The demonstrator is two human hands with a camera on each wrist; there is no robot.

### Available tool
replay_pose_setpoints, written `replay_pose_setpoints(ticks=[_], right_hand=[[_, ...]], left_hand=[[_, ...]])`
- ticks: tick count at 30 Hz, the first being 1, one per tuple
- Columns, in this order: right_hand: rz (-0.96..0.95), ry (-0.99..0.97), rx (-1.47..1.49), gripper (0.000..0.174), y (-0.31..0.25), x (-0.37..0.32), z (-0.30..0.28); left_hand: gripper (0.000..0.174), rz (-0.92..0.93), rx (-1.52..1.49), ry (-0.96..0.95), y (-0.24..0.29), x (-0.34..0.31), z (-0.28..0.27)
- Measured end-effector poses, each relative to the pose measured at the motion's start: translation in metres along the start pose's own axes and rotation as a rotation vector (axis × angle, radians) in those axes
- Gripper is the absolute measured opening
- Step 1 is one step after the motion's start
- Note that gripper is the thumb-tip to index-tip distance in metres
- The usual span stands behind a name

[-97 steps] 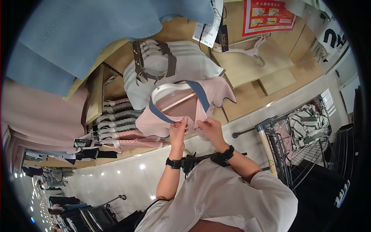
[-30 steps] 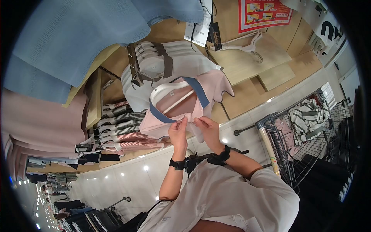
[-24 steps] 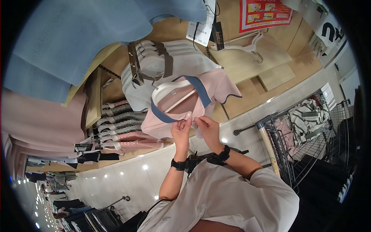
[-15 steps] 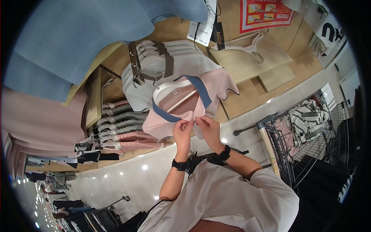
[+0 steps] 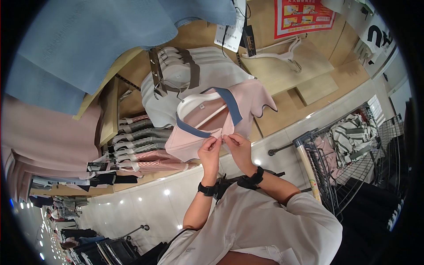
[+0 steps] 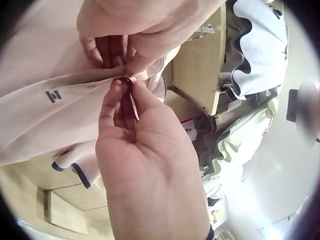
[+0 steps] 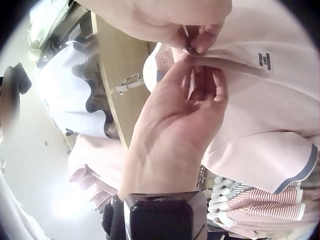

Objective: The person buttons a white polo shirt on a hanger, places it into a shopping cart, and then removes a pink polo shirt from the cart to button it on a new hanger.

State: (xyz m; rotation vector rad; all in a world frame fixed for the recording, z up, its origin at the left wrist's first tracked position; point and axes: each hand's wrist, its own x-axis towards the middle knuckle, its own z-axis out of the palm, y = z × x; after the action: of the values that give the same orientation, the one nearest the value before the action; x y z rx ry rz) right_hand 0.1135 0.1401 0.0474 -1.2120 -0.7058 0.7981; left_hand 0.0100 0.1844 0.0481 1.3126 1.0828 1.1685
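Note:
A pink polo shirt (image 5: 247, 99) with a blue collar hangs on a white hanger (image 5: 194, 99) in front of me. Both hands meet at its placket, just below the collar. My left hand (image 5: 216, 140) pinches one edge of the placket between thumb and fingers. My right hand (image 5: 226, 139) pinches the other edge against it. In the left wrist view the left hand (image 6: 126, 82) holds a small button at the fabric edge (image 6: 45, 115), with the right hand (image 6: 120, 55) above. The right wrist view shows the right hand (image 7: 192, 62) pinching the pink fabric (image 7: 270, 100) under the left hand (image 7: 200, 42).
White shirts with brown collars (image 5: 207, 66) hang behind the pink one. A blue garment (image 5: 88, 39) hangs at the upper left, and folded striped shirts (image 5: 141, 145) are stacked at the left. A wire shopping cart (image 5: 309, 141) with striped clothes stands at the right. A spare white hanger (image 5: 282, 51) is on the wall.
My two hands have drawn closer, so their fingertips now meet at the placket. The shirt and hanger have shifted slightly right.

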Motion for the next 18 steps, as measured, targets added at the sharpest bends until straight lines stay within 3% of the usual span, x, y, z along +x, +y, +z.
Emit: replay_pose_setpoints(ticks=[3, 5, 12, 15, 18], right_hand=[[-0.073, 0.024, -0.048, 0.011, -0.002, 0.000, 0.002], [-0.105, 0.029, -0.114, 0.011, -0.007, -0.001, 0.002], [-0.194, 0.071, -0.167, 0.009, -0.004, 0.004, 0.004], [-0.307, 0.100, -0.212, 0.009, 0.002, 0.006, 0.006], [-0.206, 0.063, -0.234, 0.009, -0.009, 0.005, 0.002]], left_hand=[[0.008, 0.076, 0.130, 0.025, 0.003, -0.001, 0.001], [0.008, 0.255, 0.307, 0.052, 0.006, -0.003, 0.001], [0.011, 0.235, 0.376, 0.034, 0.018, 0.000, 0.003], [0.012, 0.358, 0.413, 0.013, 0.016, 0.002, 0.006], [0.013, 0.355, 0.448, 0.010, 0.014, -0.001, 0.005]])
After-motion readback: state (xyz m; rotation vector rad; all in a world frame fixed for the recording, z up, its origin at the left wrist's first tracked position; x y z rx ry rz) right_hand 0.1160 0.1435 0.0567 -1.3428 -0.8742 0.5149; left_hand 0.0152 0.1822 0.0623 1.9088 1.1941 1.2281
